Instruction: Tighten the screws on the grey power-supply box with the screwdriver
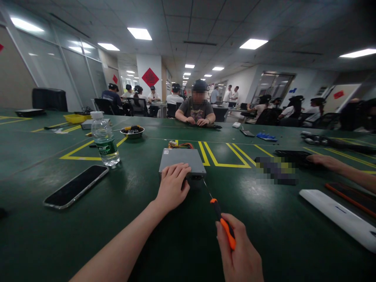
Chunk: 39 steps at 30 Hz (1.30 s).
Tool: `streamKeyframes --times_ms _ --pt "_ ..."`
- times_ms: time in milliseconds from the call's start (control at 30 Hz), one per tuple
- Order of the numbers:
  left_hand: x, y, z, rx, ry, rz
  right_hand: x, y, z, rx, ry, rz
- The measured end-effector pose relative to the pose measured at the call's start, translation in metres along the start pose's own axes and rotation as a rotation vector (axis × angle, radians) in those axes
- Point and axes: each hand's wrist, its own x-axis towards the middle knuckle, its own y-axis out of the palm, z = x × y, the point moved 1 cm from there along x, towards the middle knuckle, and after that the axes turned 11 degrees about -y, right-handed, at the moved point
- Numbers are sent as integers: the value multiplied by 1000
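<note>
A grey metal computer power supply [179, 157] lies on the green table, a bundle of coloured cables [183, 145] coming out of its far side. My left hand [173, 186] steadies its near left part, fingers over the top and thumb down at the front face. In my right hand [239, 243] is a screwdriver [216, 209] with an orange and black handle, gripped between thumb and fingers. Its thin shaft points up and left, and the tip meets the front face near the right end, beside the black socket [196, 177]. Whether a screw is under the tip is too small to tell.
To the left are a phone [76, 186], a water bottle [103, 143] and a metal bowl [132, 134] of tools. A white panel [337, 215] lies at right, near another person's hand [320, 159]. Across the table [141, 235] sits a person [196, 109].
</note>
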Motion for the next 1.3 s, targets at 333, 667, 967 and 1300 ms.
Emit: streamKeyframes --times_ms 333,667,967,1300 --pt "0 0 1 4 0 6 1 6 0 -56 -103 -39" --pt "0 1 1 -14 12 -2 2 -3 -6 -157 -158 -42" --pt "0 1 2 -11 -1 16 12 -5 11 -257 -280 -16" --pt "1 -1 1 -7 13 11 10 -10 0 -250 -245 62"
